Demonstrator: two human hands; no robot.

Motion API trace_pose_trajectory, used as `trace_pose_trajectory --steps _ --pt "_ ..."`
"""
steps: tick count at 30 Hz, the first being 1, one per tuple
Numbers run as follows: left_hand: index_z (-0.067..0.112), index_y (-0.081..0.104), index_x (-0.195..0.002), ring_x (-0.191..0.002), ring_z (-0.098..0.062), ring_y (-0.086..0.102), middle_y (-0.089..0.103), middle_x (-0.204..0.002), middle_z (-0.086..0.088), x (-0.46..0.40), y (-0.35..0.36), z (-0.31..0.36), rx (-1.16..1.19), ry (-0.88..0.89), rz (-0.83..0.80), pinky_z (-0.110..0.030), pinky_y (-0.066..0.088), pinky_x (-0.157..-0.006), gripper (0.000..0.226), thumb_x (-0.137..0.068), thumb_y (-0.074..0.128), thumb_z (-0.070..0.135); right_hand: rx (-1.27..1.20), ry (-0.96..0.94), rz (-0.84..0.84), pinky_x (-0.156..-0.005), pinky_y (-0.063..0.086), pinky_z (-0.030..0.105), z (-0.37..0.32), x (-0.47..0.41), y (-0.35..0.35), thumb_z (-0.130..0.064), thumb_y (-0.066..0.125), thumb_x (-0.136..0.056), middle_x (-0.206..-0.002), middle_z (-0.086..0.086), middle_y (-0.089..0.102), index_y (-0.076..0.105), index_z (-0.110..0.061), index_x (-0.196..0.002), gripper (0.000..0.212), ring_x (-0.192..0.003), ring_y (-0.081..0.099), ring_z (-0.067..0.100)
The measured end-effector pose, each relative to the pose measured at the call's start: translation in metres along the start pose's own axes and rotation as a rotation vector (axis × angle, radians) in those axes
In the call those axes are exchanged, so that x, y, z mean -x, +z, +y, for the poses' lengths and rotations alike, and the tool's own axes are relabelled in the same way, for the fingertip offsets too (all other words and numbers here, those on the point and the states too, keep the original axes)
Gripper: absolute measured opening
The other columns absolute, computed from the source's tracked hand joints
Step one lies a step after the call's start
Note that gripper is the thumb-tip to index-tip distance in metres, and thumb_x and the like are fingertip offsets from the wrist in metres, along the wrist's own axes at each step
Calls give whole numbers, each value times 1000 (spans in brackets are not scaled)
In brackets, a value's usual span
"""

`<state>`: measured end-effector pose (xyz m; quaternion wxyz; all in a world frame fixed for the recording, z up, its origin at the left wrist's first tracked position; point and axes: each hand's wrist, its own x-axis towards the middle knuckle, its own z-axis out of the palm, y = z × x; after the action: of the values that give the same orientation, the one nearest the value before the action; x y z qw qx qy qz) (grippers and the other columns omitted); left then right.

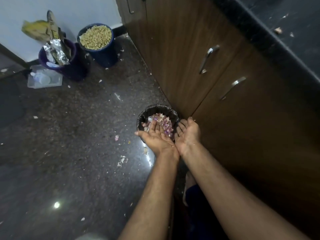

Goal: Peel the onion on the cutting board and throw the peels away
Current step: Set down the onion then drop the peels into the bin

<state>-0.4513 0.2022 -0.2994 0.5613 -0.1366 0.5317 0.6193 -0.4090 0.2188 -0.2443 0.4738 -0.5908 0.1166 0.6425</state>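
Observation:
A small black bin (155,109) stands on the dark floor against the wooden cabinet. It holds a heap of purple and white onion peels (161,119). Both my palms face up just above its near rim. My left hand (154,137) stretches its fingers out over the peels. My right hand (187,134) sits beside it, fingers loosely cupped and holding nothing. The onion and the cutting board are out of view.
Wooden cabinet doors (199,70) with metal handles run along the right under a black countertop (270,37). A blue bucket (97,42) of pale bits, a purple bin (67,61) with foil and a clear plastic box (45,78) stand far left. Peel scraps (122,160) litter the floor.

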Motion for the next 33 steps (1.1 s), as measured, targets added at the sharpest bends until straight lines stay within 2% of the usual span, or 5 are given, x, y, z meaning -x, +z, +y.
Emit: trace_pose_trajectory --steps 7,12,17,23,33 --pt "6 57 -139 -139 -26 51 56 -146 -12 43 -14 22 8 66 -105 -40 30 -122 93 -97 9 74 13 -101 -114 -120 29 32 12 33 -12 -28 39 -108 -157 14 45 44 0 -150 51 -148 39 24" --pt "4 58 -137 -136 -26 53 58 -145 -13 109 -22 25 -6 92 -233 -39 32 -122 90 -99 11 71 24 -180 -188 -112 33 29 7 94 -42 -26 39 -108 -155 14 48 49 -2 -146 46 -146 43 23" --pt "4 60 -134 -134 -27 54 59 -142 -15 189 -28 6 -20 91 -394 -40 32 -122 89 -99 14 71 5 -295 -263 -123 29 33 -10 162 -95 -25 43 -107 -154 14 50 50 -1 -145 46 -146 43 23" --pt "6 64 -130 -130 -25 59 65 -134 -12 291 -24 -27 -74 73 -631 -38 40 -118 85 -100 16 70 -145 -506 -266 -121 37 38 -42 228 -175 -26 49 -105 -139 12 63 61 -2 -134 40 -133 57 22" --pt "5 60 -135 -129 -26 62 67 -134 -14 396 -34 -85 -162 -70 -1005 -42 37 -120 87 -98 19 72 -438 -810 -218 -111 45 31 -69 299 -283 -26 45 -108 -127 4 73 67 -10 -126 33 -123 66 14"
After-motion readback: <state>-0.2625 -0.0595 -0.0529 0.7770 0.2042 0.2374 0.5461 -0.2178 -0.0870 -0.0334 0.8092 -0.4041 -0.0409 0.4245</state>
